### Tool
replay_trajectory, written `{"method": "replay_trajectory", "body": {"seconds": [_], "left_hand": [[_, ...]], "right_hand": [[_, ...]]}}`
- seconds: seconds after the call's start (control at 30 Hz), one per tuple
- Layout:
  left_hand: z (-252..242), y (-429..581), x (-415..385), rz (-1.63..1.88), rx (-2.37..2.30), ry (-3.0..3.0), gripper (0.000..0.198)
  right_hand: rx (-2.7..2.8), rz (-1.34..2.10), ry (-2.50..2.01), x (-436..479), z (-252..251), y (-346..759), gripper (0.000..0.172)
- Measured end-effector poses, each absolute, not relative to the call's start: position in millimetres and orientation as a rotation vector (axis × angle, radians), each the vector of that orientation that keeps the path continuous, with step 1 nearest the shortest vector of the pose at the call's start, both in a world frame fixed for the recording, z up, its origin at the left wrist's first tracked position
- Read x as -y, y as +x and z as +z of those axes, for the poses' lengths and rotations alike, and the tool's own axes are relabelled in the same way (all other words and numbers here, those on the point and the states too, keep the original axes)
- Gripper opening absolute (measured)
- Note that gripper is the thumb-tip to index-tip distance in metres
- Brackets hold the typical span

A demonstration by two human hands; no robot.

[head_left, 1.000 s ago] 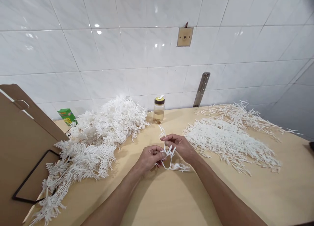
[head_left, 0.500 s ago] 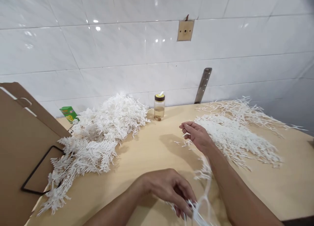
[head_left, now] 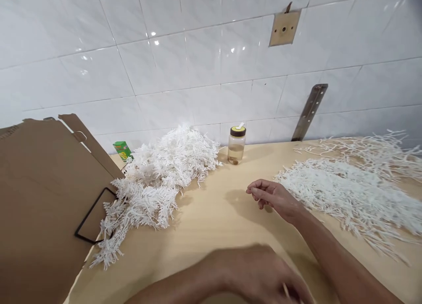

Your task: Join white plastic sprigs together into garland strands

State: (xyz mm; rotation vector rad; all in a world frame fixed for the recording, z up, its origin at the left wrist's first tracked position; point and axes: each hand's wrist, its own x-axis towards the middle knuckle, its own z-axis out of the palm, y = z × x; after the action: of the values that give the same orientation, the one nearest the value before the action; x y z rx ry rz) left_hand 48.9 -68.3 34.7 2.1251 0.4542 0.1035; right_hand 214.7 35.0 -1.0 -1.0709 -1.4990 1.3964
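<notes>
My left hand (head_left: 252, 273) is low in the view, blurred by motion, its fingertips partly cut off by the lower edge. Its fingers are curled, and a short bit of a pale strand (head_left: 286, 290) shows between them. My right hand (head_left: 275, 198) hovers over the table with thumb and index finger pinched together; whatever lies between the tips is too small to make out. Close beside it on the right spreads a flat heap of white branched strands (head_left: 349, 194). To the left stands a taller, fluffy pile of white branched pieces (head_left: 171, 163).
A clear jar (head_left: 236, 152) with a dark lid and liquid stands at the back of the table (head_left: 198, 233). A green box (head_left: 121, 150) and a cardboard box (head_left: 52, 198) are on the left. Longer white strands (head_left: 362, 150) lie back right. A metal strip (head_left: 310, 113) leans against the wall.
The view has swung left, so the scene sits further right. My left hand has come nearer the bottom edge, and the white branches hanging from it have mostly left view. My right hand stays pinched.
</notes>
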Motion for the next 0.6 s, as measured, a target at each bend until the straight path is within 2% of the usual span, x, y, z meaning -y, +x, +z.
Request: {"method": "replay_trajectory", "body": {"seconds": [0.13,0.23,0.4,0.6], "left_hand": [[58.0,2.8,14.2,0.626,-1.28,2.26,0.027],[51.9,-17.2,-26.0,0.84,-1.8,2.276,0.032],[22.8,-8.8,-46.5,0.727,-1.691,2.367,0.027],[21.7,-6.0,-62.6,0.944,-1.917,2.459,0.031]], "right_hand": [[1.563,1.439,-1.014,-30.0,-4.0,199.4,0.034],[1.642,1.459,-1.012,-26.3,-5.7,188.5,0.034],[1.681,1.337,-1.113,-24.2,-9.2,178.2,0.028],[1.775,0.99,-1.096,-29.0,-25.0,169.7,0.017]]}}
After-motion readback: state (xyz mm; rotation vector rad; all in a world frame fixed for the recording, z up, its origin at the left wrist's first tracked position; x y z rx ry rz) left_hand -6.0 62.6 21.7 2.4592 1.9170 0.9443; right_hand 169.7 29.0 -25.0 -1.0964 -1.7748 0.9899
